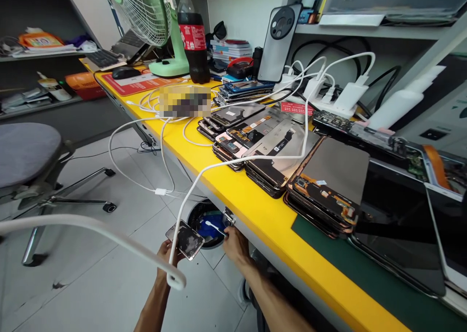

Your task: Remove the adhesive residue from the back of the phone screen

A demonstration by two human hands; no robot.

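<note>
Low beside the desk, my left hand (pixel 166 254) grips a small phone part (pixel 189 242), a flat rectangle with a dark, patchy face and a light metal rim. My right hand (pixel 236 244) is closed around the end of a thin white stick (pixel 216 227) with a small rounded white head; whether it is a brush or a swab I cannot tell. The stick points left over a dark waste bin (pixel 207 242) with blue stuff inside. A white cable (pixel 178 225) hangs in front of the phone part, and its thick loop partly covers my left wrist.
The yellow desk (pixel 233 191) holds several stacks of phone screens (pixel 328 176), a cola bottle (pixel 193 45), a green fan (pixel 175 64) and a power strip with white chargers (pixel 343 101). Cables droop over its edge. An office chair (pixel 29 152) stands left.
</note>
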